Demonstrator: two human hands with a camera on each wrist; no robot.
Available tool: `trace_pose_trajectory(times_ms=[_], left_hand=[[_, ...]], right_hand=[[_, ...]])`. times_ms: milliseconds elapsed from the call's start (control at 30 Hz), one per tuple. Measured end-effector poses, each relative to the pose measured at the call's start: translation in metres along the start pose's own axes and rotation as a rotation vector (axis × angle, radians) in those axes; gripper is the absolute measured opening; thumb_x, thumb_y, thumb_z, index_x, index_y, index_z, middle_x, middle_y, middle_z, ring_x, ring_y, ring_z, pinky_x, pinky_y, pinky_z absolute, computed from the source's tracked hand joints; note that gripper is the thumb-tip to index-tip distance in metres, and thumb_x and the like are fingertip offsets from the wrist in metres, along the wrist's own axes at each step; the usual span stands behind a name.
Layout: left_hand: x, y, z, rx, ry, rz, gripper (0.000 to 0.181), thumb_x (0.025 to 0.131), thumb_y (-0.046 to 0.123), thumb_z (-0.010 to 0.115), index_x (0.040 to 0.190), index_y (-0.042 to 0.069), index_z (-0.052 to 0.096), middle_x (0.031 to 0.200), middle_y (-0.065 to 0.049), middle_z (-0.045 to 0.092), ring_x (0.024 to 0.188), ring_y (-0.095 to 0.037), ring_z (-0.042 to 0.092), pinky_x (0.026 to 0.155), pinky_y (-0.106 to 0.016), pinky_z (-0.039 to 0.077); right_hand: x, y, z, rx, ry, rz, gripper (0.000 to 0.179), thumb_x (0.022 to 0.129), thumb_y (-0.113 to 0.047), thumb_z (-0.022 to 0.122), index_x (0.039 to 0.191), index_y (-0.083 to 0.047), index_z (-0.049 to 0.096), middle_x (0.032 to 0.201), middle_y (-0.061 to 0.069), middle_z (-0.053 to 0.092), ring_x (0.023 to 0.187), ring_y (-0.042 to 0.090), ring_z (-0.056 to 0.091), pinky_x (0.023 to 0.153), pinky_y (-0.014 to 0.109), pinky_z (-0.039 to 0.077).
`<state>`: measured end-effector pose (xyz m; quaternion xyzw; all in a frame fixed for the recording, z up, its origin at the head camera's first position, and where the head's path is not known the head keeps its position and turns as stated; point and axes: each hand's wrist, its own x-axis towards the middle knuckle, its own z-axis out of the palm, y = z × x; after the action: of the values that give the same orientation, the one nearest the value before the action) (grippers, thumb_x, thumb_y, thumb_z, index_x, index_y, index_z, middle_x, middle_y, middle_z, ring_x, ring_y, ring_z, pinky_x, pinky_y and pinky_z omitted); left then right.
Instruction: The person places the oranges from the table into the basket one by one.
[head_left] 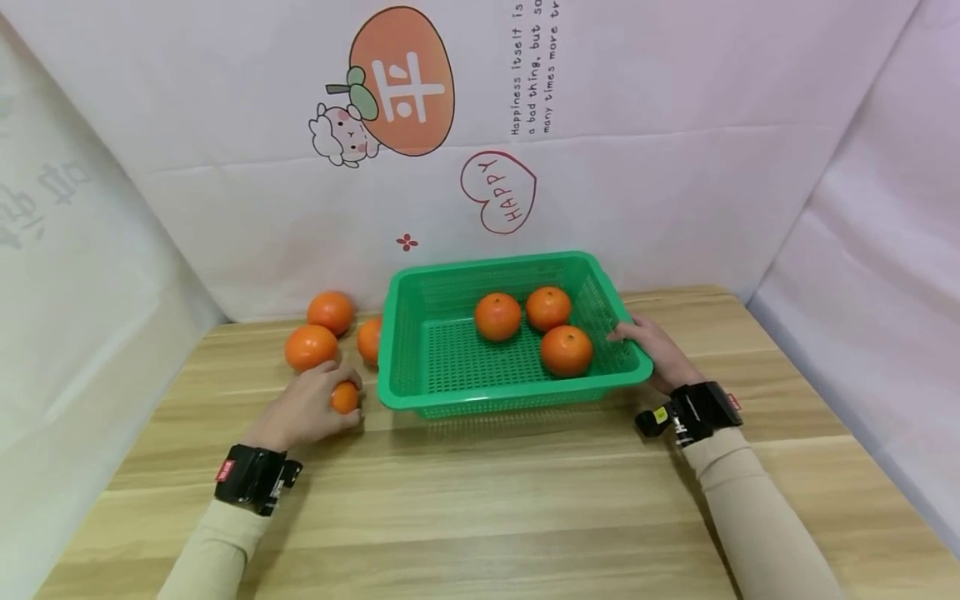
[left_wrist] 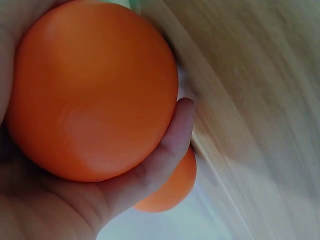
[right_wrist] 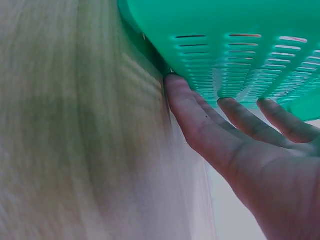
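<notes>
fruit (head_left: 345,397), round, smooth and orange, sat in the left hand (head_left: 300,410), whose fingers were wrapped about it at the left of the scene, just beside the left end of a green basket (head_left: 510,394). whether that fruit touched the wooden table (head_left: 480,508) could not be told. the right hand (head_left: 663,357) was well apart from the left one and clamped on the basket's right end, partly over the rim, and the right wrist view showed fingertips (right_wrist: 227,103) against the slotted green wall.

the basket was toward the far side of the table and held three more: a middle fruit (head_left: 497,318), a far-right fruit (head_left: 548,308) and a near-right fruit (head_left: 567,351). outside it, beyond the left hand, were a far-left fruit (head_left: 330,312), a near-left fruit (head_left: 311,347) close to that one, and a half-hidden fruit (head_left: 368,340) partly covered by the basket's left rim.

each wrist bore a black device, one on the left (head_left: 255,479) and one on the right (head_left: 705,410), just above beige sleeves (head_left: 757,508). a white cloth (head_left: 637,200) rose at the far side, printed with a big orange cartoon fruit (head_left: 405,50) and a red heart outline (head_left: 491,193) around the word happy.
</notes>
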<state>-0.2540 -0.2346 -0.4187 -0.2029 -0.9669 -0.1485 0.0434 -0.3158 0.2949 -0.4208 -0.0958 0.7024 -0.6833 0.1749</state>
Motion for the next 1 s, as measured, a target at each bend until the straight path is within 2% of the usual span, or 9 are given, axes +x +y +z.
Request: trace_pose_trajectory(times_ms=[200, 333, 600, 733, 1000], left_hand=[[-0.009, 0.005, 0.007, 0.037, -0.02, -0.009, 0.029, 0.078, 0.025, 0.081, 0.104, 0.017, 0.071, 0.099, -0.004, 0.063, 0.083, -0.017, 0.057, 0.076, -0.037, 0.049], [-0.014, 0.006, 0.01, 0.037, -0.005, -0.004, 0.028, 0.077, 0.025, 0.08, 0.103, 0.017, 0.071, 0.096, -0.001, 0.061, 0.08, -0.014, 0.055, 0.075, -0.035, 0.049], [-0.002, 0.004, 0.004, 0.051, 0.032, 0.021, 0.027, 0.072, 0.024, 0.083, 0.096, 0.019, 0.073, 0.088, -0.001, 0.058, 0.08, -0.017, 0.052, 0.07, -0.033, 0.046], [0.002, 0.005, 0.001, 0.045, 0.004, 0.023, 0.028, 0.073, 0.025, 0.082, 0.098, 0.02, 0.073, 0.087, 0.0, 0.057, 0.08, -0.016, 0.051, 0.071, -0.032, 0.045], [0.0, 0.01, -0.004, 0.017, -0.017, 0.016, 0.035, 0.073, 0.025, 0.083, 0.105, 0.017, 0.074, 0.093, 0.0, 0.062, 0.084, -0.015, 0.054, 0.073, -0.032, 0.047]], right_hand=[[-0.003, 0.002, 0.0, 0.015, -0.018, 0.016, 0.073, 0.1, -0.009, 0.046, 0.166, 0.003, 0.016, 0.126, -0.002, 0.068, 0.101, 0.014, 0.076, 0.086, 0.031, 0.064], [-0.003, 0.003, 0.001, 0.013, -0.033, 0.01, 0.074, 0.1, -0.009, 0.045, 0.166, 0.004, 0.014, 0.13, 0.002, 0.065, 0.102, 0.013, 0.075, 0.088, 0.032, 0.063], [-0.002, -0.001, -0.001, 0.017, -0.011, 0.009, 0.073, 0.1, -0.009, 0.046, 0.165, 0.005, 0.016, 0.118, -0.006, 0.071, 0.098, 0.014, 0.075, 0.083, 0.029, 0.064], [-0.002, -0.004, -0.001, 0.026, 0.001, 0.002, 0.072, 0.1, -0.009, 0.046, 0.165, 0.006, 0.017, 0.117, -0.004, 0.071, 0.096, 0.013, 0.075, 0.081, 0.029, 0.064], [-0.002, -0.004, 0.0, 0.016, -0.02, 0.005, 0.072, 0.101, -0.01, 0.045, 0.165, 0.006, 0.016, 0.125, 0.0, 0.066, 0.1, 0.012, 0.074, 0.083, 0.028, 0.063]])
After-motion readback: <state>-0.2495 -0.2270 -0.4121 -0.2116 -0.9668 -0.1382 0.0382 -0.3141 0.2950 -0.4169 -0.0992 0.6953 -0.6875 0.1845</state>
